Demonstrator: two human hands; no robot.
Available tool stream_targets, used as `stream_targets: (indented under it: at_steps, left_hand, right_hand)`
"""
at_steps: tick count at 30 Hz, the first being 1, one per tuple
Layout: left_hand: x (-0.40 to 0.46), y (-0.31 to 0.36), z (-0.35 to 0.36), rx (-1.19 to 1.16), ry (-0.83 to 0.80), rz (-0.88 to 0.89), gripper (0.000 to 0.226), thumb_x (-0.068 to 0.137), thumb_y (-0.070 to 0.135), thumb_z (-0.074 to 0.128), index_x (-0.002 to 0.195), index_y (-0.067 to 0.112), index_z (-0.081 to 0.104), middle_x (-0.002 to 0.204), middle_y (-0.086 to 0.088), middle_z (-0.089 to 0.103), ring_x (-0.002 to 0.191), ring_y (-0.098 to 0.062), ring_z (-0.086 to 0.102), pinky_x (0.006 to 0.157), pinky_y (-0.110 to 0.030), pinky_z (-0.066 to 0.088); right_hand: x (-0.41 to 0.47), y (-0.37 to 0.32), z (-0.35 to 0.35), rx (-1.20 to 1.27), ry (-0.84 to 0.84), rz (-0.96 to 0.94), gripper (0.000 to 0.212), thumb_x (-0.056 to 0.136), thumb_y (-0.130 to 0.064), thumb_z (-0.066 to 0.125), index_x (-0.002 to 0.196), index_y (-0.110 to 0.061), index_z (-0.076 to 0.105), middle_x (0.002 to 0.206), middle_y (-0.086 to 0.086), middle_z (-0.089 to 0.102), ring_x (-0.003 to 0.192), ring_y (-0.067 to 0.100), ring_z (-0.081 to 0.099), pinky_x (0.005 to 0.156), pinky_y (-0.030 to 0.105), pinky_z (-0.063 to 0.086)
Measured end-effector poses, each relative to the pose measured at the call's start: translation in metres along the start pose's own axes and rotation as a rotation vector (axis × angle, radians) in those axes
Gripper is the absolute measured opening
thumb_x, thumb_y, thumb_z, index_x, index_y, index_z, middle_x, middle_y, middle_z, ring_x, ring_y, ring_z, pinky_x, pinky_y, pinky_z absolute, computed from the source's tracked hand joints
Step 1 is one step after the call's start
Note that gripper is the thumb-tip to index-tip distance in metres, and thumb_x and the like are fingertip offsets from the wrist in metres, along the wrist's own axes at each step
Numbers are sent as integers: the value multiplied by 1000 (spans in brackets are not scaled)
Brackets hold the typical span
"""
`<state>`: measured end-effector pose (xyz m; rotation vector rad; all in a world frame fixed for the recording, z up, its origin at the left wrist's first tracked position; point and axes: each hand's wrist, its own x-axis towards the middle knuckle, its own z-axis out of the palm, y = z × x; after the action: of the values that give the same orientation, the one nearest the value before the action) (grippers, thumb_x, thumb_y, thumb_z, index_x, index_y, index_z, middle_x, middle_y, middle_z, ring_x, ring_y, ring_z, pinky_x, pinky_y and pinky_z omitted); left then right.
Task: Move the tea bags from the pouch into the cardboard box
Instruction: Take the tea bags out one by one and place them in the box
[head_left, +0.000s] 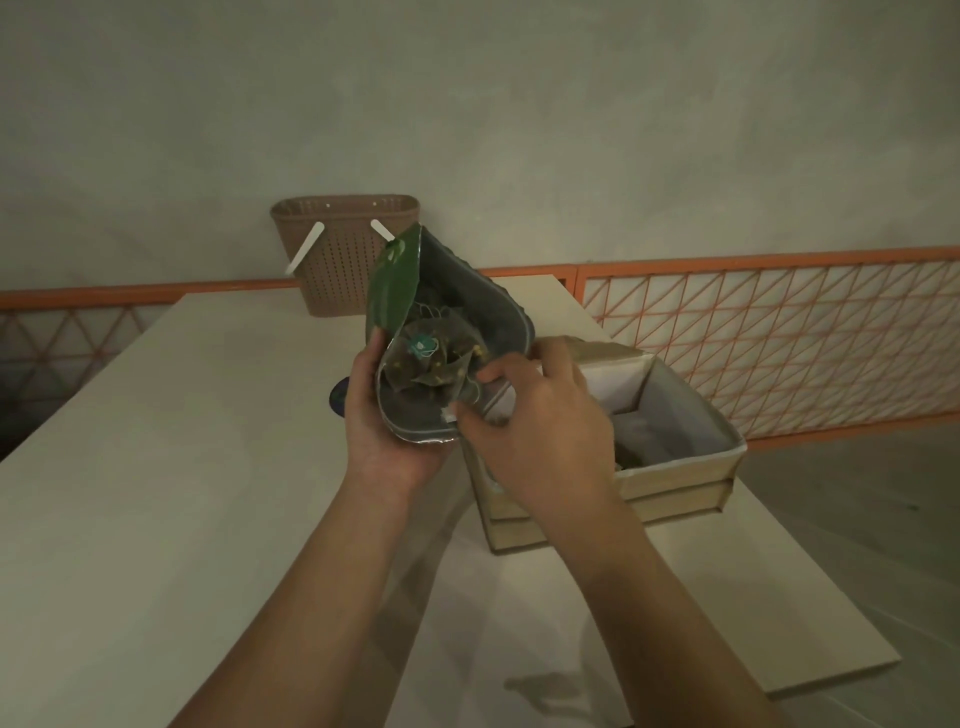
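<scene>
A green pouch (396, 283) with a grey foil inside is held above the table, its mouth wide open toward me. My left hand (382, 426) grips its lower left side. Several mesh tea bags (428, 358) lie inside the opening, one with a teal tag. My right hand (540, 431) reaches into the mouth, thumb and forefinger pinched on a tea bag at the lower edge. The cardboard box (680, 470) stands open just right of the pouch, partly behind my right hand. A few dark tea bags (631, 454) show at its bottom.
A brown perforated plastic basket (337, 254) stands at the table's far edge against the wall. An orange metal lattice rail (779, 332) runs behind and to the right. A dark round object (337, 397) peeks out behind my left hand. The pale table (182, 467) ends near right of the box.
</scene>
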<state>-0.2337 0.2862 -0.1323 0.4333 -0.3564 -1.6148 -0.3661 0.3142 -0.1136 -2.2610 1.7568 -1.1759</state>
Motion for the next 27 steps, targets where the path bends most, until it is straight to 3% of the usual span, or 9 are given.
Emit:
stream_targets:
  at_steps: [3,7,11,14,20,24,27]
  left_hand:
    - [4,0,-3,-9,0,7,64,97,57,46,146,18,53,148,-13,55,143,-31,44,111,-42,41]
    - [9,-2,-6,-2,7,5,63,97,57,47,148,21,51,151,-11,52,143,-31,43,115,-44,38]
    - [8,-3,-6,-35,-17,2,59,97,55,49,145,22,56,148,-10,56,134,-30,52,103,-40,49]
    - [7,-2,-4,-45,-25,-10,59,97,55,49,146,22,55,149,-10,54,132,-30,53,101,-40,50]
    - [3,-1,1,-72,-71,-38,56,99,54,48,143,20,57,144,-13,58,128,-33,58,92,-43,58]
    - [1,-1,2,-47,-104,-42,56,100,54,46,146,22,54,144,-12,59,122,-34,60,88,-43,59]
    - [1,-2,3,-49,-124,-29,56,101,53,45,150,25,50,147,-10,56,125,-33,57,83,-42,60]
  right_hand:
    - [2,-3,2,-88,70,-25,35,79,-51,69,105,-28,67,109,0,51,98,21,55,74,39,54]
    - [6,-2,4,-116,143,-38,12,83,-33,68,90,-25,73,96,0,58,84,21,59,60,32,53]
    - [8,2,5,-92,169,-44,11,85,-28,68,83,-20,76,88,1,64,81,20,60,61,33,54]
    - [9,5,5,12,181,-48,5,82,-24,73,81,-21,76,85,0,65,84,20,60,58,27,47]
    - [16,11,-6,246,274,-49,4,83,-26,74,85,-22,73,125,-2,57,114,13,51,63,11,38]
    - [26,8,-35,560,311,12,1,89,-22,69,89,-21,68,98,-10,64,86,3,60,66,14,49]
    - [31,5,-59,748,322,51,8,93,-17,64,95,-9,65,87,-5,71,73,8,67,63,20,55]
